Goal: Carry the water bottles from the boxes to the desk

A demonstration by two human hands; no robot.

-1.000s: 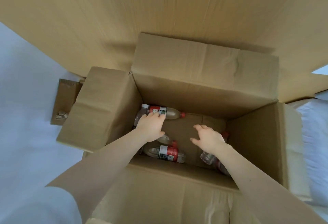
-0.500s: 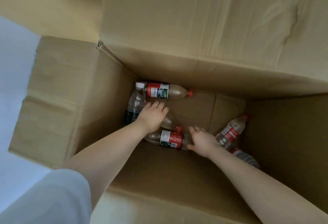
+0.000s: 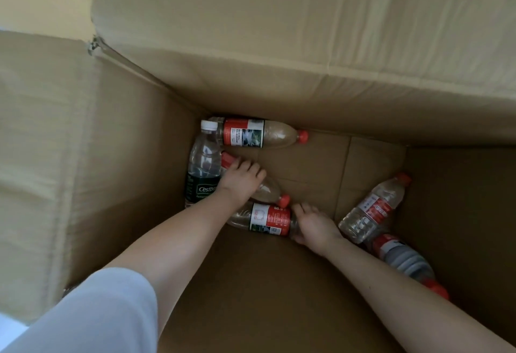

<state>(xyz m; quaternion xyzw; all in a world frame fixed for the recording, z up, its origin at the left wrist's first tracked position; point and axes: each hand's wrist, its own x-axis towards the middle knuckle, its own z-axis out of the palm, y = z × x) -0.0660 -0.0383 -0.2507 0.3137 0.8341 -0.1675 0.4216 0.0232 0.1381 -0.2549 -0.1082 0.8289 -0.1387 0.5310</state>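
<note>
**Right hand (image 3: 315,227) clamped on one bottle, left hand (image 3: 240,181) laid over another**

Cardboard box (image 3: 83,157): deep, flaps up, both my forearms reaching down inside. All six water bottles in view lie on its floor.

Sleeve (image 3: 97,310): pale, on my left arm, at the lower left.

Green-label Cestbon bottle (image 3: 203,174): white cap, lying along the left wall, just beside my left hand.

Far bottle (image 3: 257,136): red label, red cap pointing right, against the far wall.

Tilted bottle (image 3: 374,207): red label, cap toward the far right corner. It rests across the corner bottle (image 3: 402,257), which lies along the right wall. Both are just beside my right wrist.

Near bottle (image 3: 268,220): red label, lying crosswise between my arms. My right fingers go over its right end and the thumb under it, so the grip is closed round it. I cannot tell whether it is off the floor.

Middle bottle (image 3: 268,193): its red cap (image 3: 284,201) sits right at the near bottle's label. My left fingers are bent over its body and the thumb is hidden, so I cannot tell whether that grip is closed.
</note>
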